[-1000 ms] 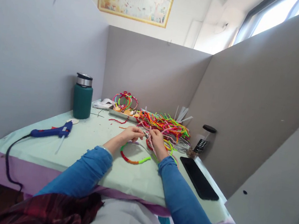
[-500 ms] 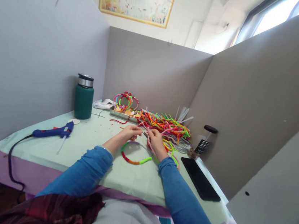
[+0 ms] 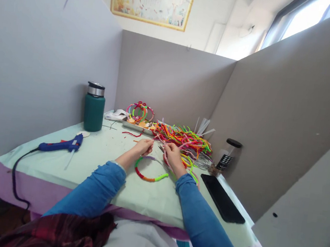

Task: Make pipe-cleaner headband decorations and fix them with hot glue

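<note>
Pinching a thin pipe cleaner [image 3: 158, 142] between my closed left hand [image 3: 143, 147] and right hand [image 3: 171, 155] mid-tabletop, above the part-wrapped headband [image 3: 148, 176], with finished headbands [image 3: 138, 111] at the far edge and many strands [image 3: 185, 139] unused.

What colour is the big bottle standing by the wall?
The bottle is dark green with a silver and black lid, seen in the head view.
</note>
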